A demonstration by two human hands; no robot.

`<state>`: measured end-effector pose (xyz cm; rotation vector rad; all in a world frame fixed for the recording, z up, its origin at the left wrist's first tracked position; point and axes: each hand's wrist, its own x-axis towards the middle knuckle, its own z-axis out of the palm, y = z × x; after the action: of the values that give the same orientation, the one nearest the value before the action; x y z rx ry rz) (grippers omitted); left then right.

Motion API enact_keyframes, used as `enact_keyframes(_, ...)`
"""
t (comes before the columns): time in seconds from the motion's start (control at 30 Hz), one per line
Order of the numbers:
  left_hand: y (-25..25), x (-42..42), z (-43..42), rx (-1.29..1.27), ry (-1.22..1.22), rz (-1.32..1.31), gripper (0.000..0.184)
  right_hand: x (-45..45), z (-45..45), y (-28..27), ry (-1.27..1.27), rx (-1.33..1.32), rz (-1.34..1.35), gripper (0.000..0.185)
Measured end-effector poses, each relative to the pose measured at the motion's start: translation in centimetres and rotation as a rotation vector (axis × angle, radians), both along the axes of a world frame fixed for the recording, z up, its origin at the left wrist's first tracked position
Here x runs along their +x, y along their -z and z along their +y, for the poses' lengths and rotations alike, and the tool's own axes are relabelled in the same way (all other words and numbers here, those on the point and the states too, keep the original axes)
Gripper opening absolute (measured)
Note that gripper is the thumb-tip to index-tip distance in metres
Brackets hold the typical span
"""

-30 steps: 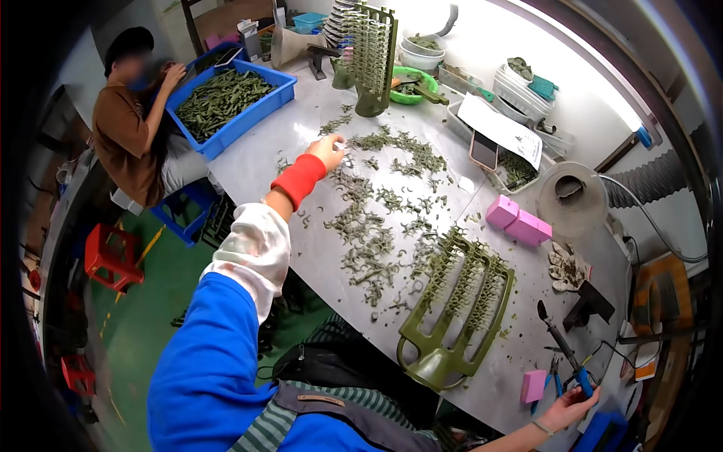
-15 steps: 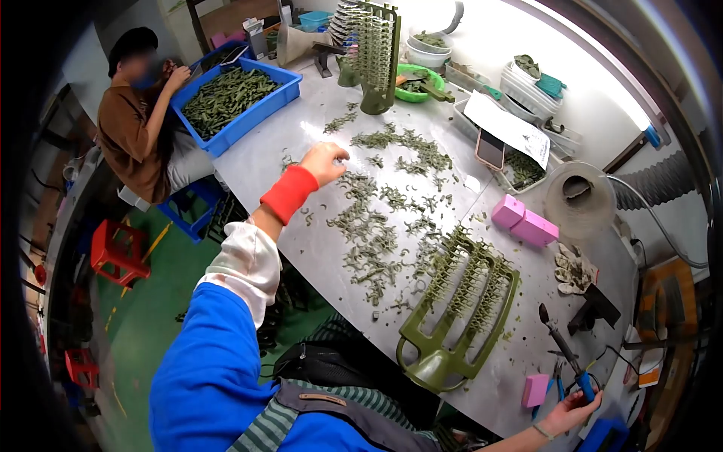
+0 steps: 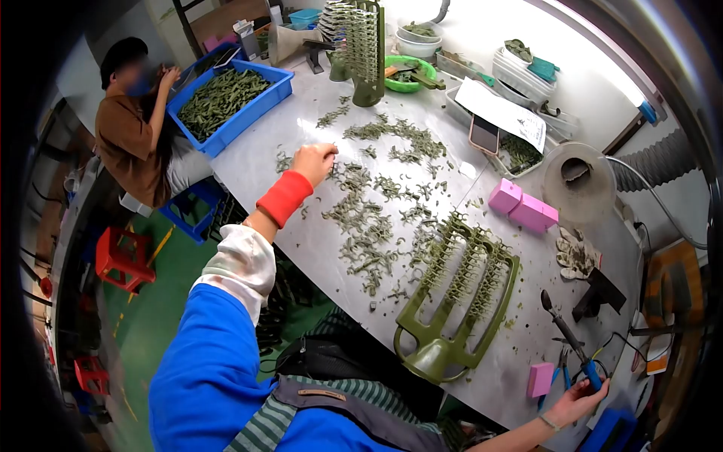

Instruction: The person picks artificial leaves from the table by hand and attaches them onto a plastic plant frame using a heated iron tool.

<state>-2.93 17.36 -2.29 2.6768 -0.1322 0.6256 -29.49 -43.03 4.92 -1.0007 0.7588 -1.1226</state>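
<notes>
My left hand (image 3: pixel 313 163), with a red wristband (image 3: pixel 285 199), reaches over the table beside many small green curved pieces (image 3: pixel 365 218). Its fingers are pressed together; whatever they hold, if anything, is too small to name. At the lower right my right hand (image 3: pixel 578 401) is wrapped round the blue handle of a soldering-iron-like tool (image 3: pixel 570 337), whose dark tip points up and left. Between the hands lies a green frame (image 3: pixel 440 350) with three rows of curled pieces. A similar green frame (image 3: pixel 369 87) stands upright at the back.
A person (image 3: pixel 132 128) sits at the left by a blue crate (image 3: pixel 248 117) of green pieces. Pink blocks (image 3: pixel 523 205), a phone (image 3: pixel 483 135), a glove (image 3: pixel 577 255), a black stand (image 3: pixel 597 294), a clear funnel (image 3: pixel 576 181) and a green bowl (image 3: pixel 410 74) are on the table.
My left hand has drawn back slightly to the left and towards me. My right hand still holds the tool in nearly the same place. The view has shifted a little.
</notes>
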Motion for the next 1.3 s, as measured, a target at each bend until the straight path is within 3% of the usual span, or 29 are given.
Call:
enact_keyframes(0.03,0.0,0.4,0.1,0.003,0.003,0.002,0.016,0.0,-0.1,0.0,-0.014,0.007,-0.012,0.023)
enact_keyframes(0.1,-0.1,0.9,-0.1,-0.474,0.0,0.182,0.018,0.0,-0.4,0.2,-0.022,0.017,-0.021,0.023)
enact_keyframes(0.17,-0.5,1.0,-0.4,-0.528,0.01,0.211,0.019,-0.1,-0.8,0.4,-0.058,0.032,-0.048,0.024)
enact_keyframes(0.23,-1.5,0.7,-0.9,-0.26,0.035,0.204,0.02,0.0,-1.1,0.7,-0.062,0.025,-0.045,0.024)
enact_keyframes(0.37,-1.9,0.8,-1.3,-0.094,0.057,0.305,0.026,0.4,-0.6,0.6,-0.036,0.01,-0.033,0.024)
enact_keyframes(0.43,-1.9,0.3,-1.7,0.258,0.266,0.144,0.03,0.4,-0.6,0.6,-0.043,0.012,-0.037,0.024)
enact_keyframes(0.5,-2.0,-0.1,-2.4,0.26,0.273,0.214,0.031,0.6,-0.7,0.7,-0.054,0.012,-0.042,0.024)
enact_keyframes(0.57,-2.2,-0.3,-2.9,0.48,0.271,0.238,0.032,0.6,-0.8,0.8,-0.046,0.008,-0.048,0.024)
enact_keyframes(0.7,-0.9,0.7,-1.6,0.453,0.274,0.151,0.028,0.6,-0.3,0.4,-0.064,0.018,-0.048,0.024)
enact_keyframes(0.77,-0.9,0.9,-1.3,0.388,0.276,0.128,0.021,0.5,-0.7,0.6,-0.057,0.014,-0.028,0.024)
enact_keyframes(0.8,-0.6,1.1,-0.9,0.341,0.274,0.04,0.008,0.3,-0.7,0.7,-0.034,0.004,-0.022,0.024)
enact_keyframes(0.87,-0.9,1.2,-1.5,0.19,0.188,0.143,0.007,0.5,-1.1,0.7,-0.077,0.033,-0.06,0.024)
enact_keyframes(0.9,-2.0,0.8,-2.9,0.15,0.184,0.073,0.007,0.6,-0.7,0.4,-0.085,0.05,-0.062,0.024)
enact_keyframes(0.93,-3.2,0.2,-4.9,-0.036,0.19,0.11,0.007,1.0,0.2,-0.3,-0.057,0.055,-0.039,0.025)
enact_keyframes(1.1,-8.6,-2.6,-19.7,-0.73,0.725,0.328,0.013,2.4,1.2,-0.2,-0.107,0.011,-0.006,0.026)
enact_keyframes(1.2,-8.7,-3.6,-27.4,-0.574,0.851,0.374,0.013,2.8,0.7,0.7,-0.175,-0.037,0.005,0.026)
enact_keyframes(1.3,-5.8,-2.6,-32.7,-0.434,0.926,0.351,0.01,3.4,1.2,1.2,-0.183,-0.048,0.014,0.027)
